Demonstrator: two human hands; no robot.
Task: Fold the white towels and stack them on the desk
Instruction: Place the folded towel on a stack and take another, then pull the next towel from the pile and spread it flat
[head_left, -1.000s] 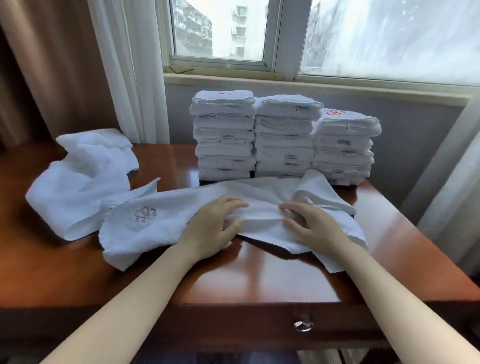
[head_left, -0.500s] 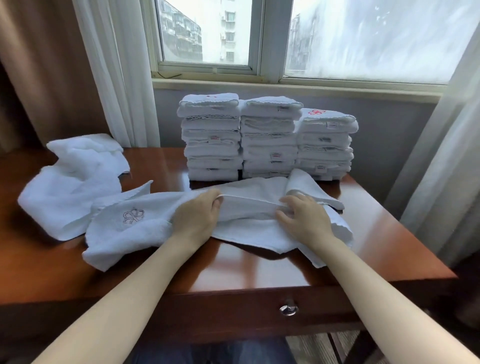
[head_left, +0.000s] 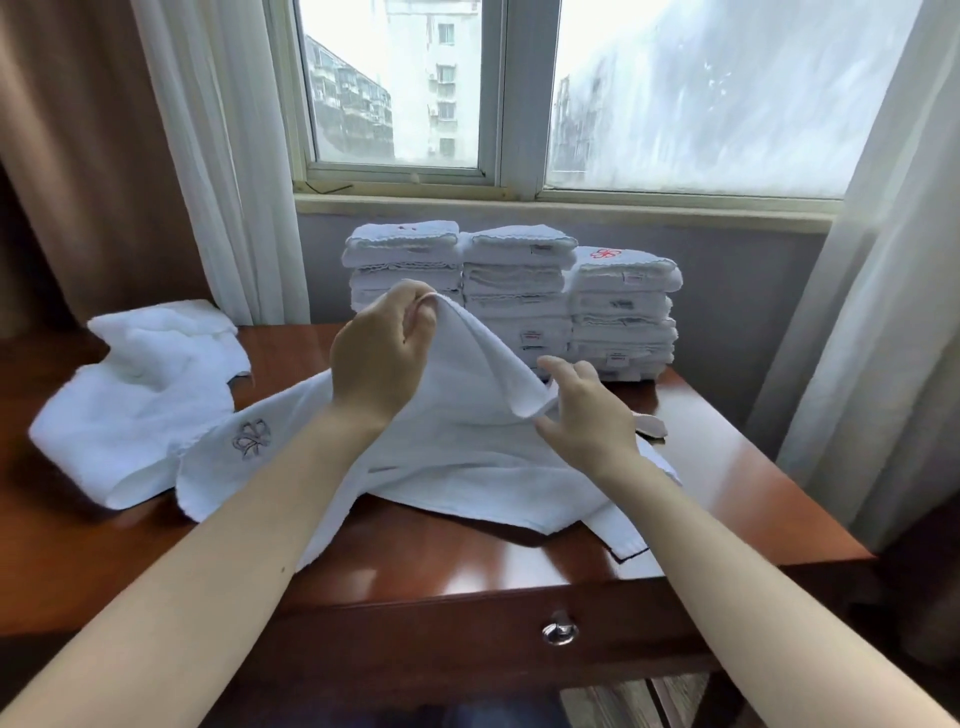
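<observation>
The left hand (head_left: 382, 358) pinches a ridge of the white towel (head_left: 467, 452), holding it raised above the desk (head_left: 467, 569) while the rest lies spread on the wood. The right hand (head_left: 587, 415), apart from it, touches the drooping fold with loosely spread fingers. Folded stacks (head_left: 519, 291) stand behind, a crumpled towel (head_left: 135, 395) at left.

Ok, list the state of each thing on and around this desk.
embroidered towel: unfolded, one edge lifted off the desk
left hand: pinches that raised edge
right hand: fingers spread at the towel's fold, grip unclear
loose towels: crumpled, unfolded
towel stacks: folded, three side by side
drawer: shut
</observation>
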